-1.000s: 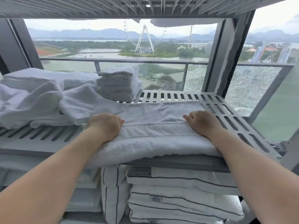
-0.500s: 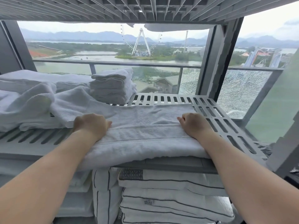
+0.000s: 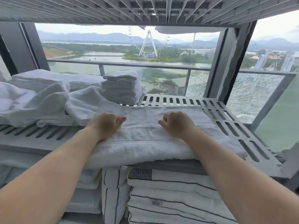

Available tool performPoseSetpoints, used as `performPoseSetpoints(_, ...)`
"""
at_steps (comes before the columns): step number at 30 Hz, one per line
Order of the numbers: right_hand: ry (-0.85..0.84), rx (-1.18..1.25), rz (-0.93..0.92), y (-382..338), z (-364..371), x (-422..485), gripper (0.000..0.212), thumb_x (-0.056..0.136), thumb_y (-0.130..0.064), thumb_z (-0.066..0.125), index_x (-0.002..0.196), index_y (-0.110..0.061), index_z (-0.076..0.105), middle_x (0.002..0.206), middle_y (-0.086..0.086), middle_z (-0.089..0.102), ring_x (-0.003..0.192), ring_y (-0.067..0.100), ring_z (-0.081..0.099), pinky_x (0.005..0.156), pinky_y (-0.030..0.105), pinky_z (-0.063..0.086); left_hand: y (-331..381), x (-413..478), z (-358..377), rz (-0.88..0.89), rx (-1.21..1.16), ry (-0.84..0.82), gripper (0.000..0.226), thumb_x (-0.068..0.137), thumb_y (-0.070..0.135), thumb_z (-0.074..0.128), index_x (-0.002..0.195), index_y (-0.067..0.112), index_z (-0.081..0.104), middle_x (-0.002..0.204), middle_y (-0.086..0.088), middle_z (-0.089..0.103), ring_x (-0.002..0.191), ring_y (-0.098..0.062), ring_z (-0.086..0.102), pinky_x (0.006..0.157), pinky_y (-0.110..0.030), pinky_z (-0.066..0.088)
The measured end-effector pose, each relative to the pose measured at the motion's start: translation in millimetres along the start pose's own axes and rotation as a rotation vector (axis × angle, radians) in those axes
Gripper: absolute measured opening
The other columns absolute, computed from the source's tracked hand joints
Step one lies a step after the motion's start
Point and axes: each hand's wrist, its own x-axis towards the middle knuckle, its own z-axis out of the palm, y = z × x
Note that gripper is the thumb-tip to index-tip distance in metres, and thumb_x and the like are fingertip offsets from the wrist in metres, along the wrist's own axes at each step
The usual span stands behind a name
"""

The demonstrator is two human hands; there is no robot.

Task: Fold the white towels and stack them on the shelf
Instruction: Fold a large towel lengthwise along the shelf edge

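left hand [image 3: 106, 125] and right hand [image 3: 177, 124] fisted, thumbs pointing inward.

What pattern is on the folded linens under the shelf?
The linens are white with thin dark stripes, head view.

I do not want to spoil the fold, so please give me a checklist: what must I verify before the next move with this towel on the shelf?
1. Both hands on the towel: ok. The left hand and the right hand rest on the folded white towel, near its middle.
2. Firm grip: cannot tell. The fingers are curled and hidden behind the knuckles.
3. Towel fully on the slatted shelf: not ok. Its near edge hangs over the front.
4. Left end free: not ok. Loose towels lie against it.
5. Stack of folded towels steady: ok. It stands upright behind, apart from the hands.
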Motion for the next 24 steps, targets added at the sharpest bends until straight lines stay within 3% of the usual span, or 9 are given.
performPoseSetpoints(3,-0.058,0.091,-0.106,-47.9,0.6,15.9,0.041,0.1,-0.048,0.044,0.106,-0.015,0.067,0.106,0.009,0.068,0.101,0.027,0.061,0.088,0.041,0.05,-10.7,-1.5,-9.2,0.059,0.113,-0.053,0.057,0.098,0.062,0.021,0.08,0.025,0.06,0.095,-0.006,0.07,0.094,-0.029,0.063,0.075,-0.037,0.043)
performPoseSetpoints(7,-0.059,0.119,-0.129,-91.0,13.3,31.4,0.039,0.102,-0.043,0.039,0.107,-0.015,0.066,0.113,0.013,0.067,0.108,0.031,0.058,0.084,0.038,0.044,-21.9,-2.4,-21.6,-0.009,0.284,-0.056,0.077,0.093,0.071,0.006,0.09,0.026,0.068,0.1,-0.004,0.07,0.097,-0.027,0.064,0.076,-0.037,0.044)
performPoseSetpoints(10,-0.009,0.093,-0.073,-98.7,29.7,31.6,0.037,0.103,-0.039,0.04,0.102,-0.012,0.066,0.112,0.013,0.066,0.106,0.033,0.06,0.085,0.038,0.047,-18.9,-7.7,-17.3,0.019,0.398,0.06,0.064,0.098,0.064,0.02,0.096,0.024,0.07,0.099,-0.002,0.072,0.093,-0.027,0.067,0.07,-0.034,0.039)
performPoseSetpoints(14,0.064,0.049,0.021,-98.4,40.3,32.2,0.043,0.102,-0.045,0.04,0.095,-0.014,0.068,0.102,0.013,0.071,0.098,0.033,0.065,0.077,0.037,0.047,-18.0,-13.9,-5.1,0.13,0.389,0.187,0.042,0.097,0.056,0.043,0.099,0.023,0.069,0.089,-0.001,0.073,0.082,-0.027,0.07,0.061,-0.032,0.035)
performPoseSetpoints(17,0.093,0.02,0.07,-98.5,41.1,33.1,0.045,0.102,-0.049,0.04,0.092,-0.015,0.068,0.097,0.012,0.072,0.095,0.033,0.066,0.072,0.036,0.045,-21.8,-9.5,-1.9,0.153,0.395,0.191,0.045,0.095,0.06,0.045,0.092,0.022,0.069,0.087,0.001,0.073,0.081,-0.024,0.069,0.061,-0.03,0.035)
performPoseSetpoints(21,0.084,0.028,0.087,-99.6,41.3,32.5,0.045,0.102,-0.049,0.042,0.088,-0.014,0.067,0.095,0.012,0.072,0.093,0.033,0.065,0.07,0.034,0.042,-21.6,-2.4,0.5,0.145,0.363,0.151,0.047,0.097,0.06,0.042,0.099,0.022,0.069,0.095,-0.001,0.072,0.09,-0.025,0.068,0.066,-0.032,0.039)
performPoseSetpoints(24,0.091,0.062,0.105,-97.0,41.7,30.7,0.042,0.102,-0.046,0.043,0.089,-0.013,0.066,0.095,0.013,0.071,0.094,0.033,0.065,0.07,0.035,0.042,-17.3,-0.2,1.3,0.118,0.184,0.14,0.046,0.1,0.059,0.033,0.105,0.027,0.065,0.105,-0.001,0.069,0.099,-0.026,0.065,0.072,-0.035,0.043)
